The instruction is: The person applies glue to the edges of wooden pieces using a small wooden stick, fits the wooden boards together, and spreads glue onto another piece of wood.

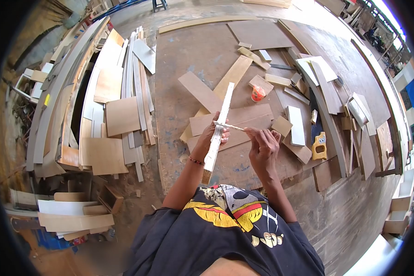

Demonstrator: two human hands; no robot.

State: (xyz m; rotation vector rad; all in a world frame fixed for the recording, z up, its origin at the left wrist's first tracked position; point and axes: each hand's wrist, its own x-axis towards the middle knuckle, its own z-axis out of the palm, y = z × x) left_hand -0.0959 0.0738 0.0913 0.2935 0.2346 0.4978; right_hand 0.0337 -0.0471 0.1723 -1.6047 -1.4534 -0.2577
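My left hand (211,138) is wrapped round a long, narrow white strip (213,147), held lengthwise over the table, its lower end showing bare brown wood. My right hand (264,146) pinches the end of a thin, pale stick (235,127), whose other end crosses the white strip just above my left fingers. Beyond my hands, a small orange-red and white cup (258,94) sits on a piece of board. Flat brown boards (253,117) lie beneath and behind my hands.
The worktable (172,60) carries wood offcuts, a white block (295,125) and a yellow-handled saw (319,146) at the right. Stacked boards and long strips (135,83) stand on the left. More panels (325,87) lie farther right.
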